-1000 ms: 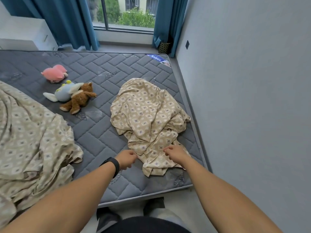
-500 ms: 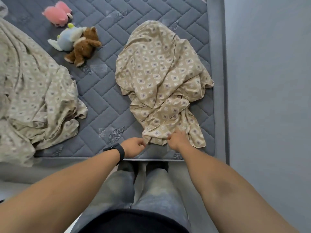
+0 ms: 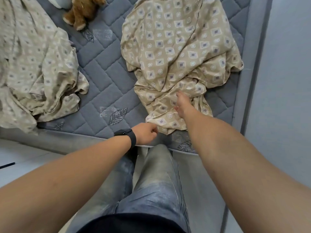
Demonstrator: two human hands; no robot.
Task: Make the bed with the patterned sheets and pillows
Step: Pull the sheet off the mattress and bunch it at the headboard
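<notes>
Because the patterned sheet [image 3: 178, 52] near the mattress [image 3: 104, 76] edge is light and limp, your left hand [image 3: 146, 133] pinches its hem; your right hand [image 3: 182, 105] reaches released above it.

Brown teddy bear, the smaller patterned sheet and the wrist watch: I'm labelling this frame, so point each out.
Brown teddy bear [image 3: 82, 11], head view, on its body.
Smaller patterned sheet [image 3: 175, 47], head view, on its crumpled middle.
Wrist watch [image 3: 127, 134], head view, on the black band at the left wrist.
</notes>
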